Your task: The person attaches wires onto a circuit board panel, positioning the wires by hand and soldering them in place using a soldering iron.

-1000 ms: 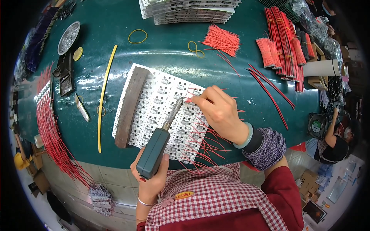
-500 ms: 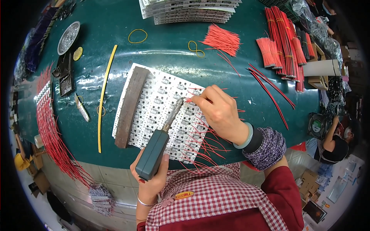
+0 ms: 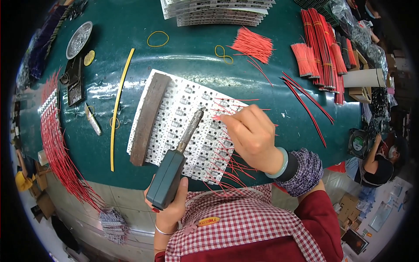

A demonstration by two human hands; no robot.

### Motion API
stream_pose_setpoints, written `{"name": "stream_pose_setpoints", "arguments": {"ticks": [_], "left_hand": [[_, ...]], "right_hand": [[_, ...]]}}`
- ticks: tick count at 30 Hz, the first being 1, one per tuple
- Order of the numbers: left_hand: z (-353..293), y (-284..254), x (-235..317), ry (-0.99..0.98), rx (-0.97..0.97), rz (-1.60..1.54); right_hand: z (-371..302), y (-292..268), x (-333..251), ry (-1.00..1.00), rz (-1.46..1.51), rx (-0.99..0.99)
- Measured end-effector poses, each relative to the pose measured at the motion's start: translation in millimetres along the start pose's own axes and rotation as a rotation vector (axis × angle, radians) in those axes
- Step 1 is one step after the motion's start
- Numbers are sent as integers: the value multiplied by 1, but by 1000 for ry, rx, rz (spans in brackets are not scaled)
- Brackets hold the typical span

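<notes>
Right-hand fingers: thumb and forefinger of the right hand (image 3: 254, 136) close in a pinch on the end of a thin red wire (image 3: 217, 117); the other fingers curl into the palm.
Left-hand fingers: the left hand (image 3: 173, 211) wraps around the handle end of a dark green soldering gun (image 3: 166, 180), thumb along its right side.
Soldering gun tip: the long metal tip points away from the person, over the panel, near the right fingertips yet apart from them; whether it touches the panel, I cannot tell.
Panel: a white flat circuit panel (image 3: 175, 124) with rows of small black components lies on the dark green table (image 3: 99, 153), in front of the person.
Bar: a brown straight-edged bar (image 3: 150, 120) rests along the panel's left side.
Wires: more thin red wires stick out past the panel's right edge, below the right hand.
Strip: a long yellow strip (image 3: 121, 105) lies left of the panel.
</notes>
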State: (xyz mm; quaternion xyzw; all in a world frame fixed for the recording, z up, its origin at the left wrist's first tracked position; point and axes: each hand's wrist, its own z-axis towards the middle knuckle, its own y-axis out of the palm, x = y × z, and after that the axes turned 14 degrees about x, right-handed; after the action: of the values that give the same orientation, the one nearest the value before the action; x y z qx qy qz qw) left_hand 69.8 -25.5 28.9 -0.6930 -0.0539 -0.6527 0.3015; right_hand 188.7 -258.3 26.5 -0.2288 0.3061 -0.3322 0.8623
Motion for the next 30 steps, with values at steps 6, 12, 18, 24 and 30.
{"name": "stream_pose_setpoints", "arguments": {"ticks": [6, 12, 18, 24, 30], "left_hand": [[5, 2, 7, 25, -40, -28], [10, 6, 10, 89, -78, -40], [9, 7, 3, 74, -122, -40], [13, 8, 8, 133, -138, -12], [13, 8, 8, 106, -163, 11]], "right_hand": [[-12, 10, -4, 71, 40, -65], [-16, 17, -5, 63, -28, -87], [-17, 18, -4, 59, -50, -88], [-16, 19, -6, 49, -54, -113], [-14, 22, -8, 38, -55, -52]]}}
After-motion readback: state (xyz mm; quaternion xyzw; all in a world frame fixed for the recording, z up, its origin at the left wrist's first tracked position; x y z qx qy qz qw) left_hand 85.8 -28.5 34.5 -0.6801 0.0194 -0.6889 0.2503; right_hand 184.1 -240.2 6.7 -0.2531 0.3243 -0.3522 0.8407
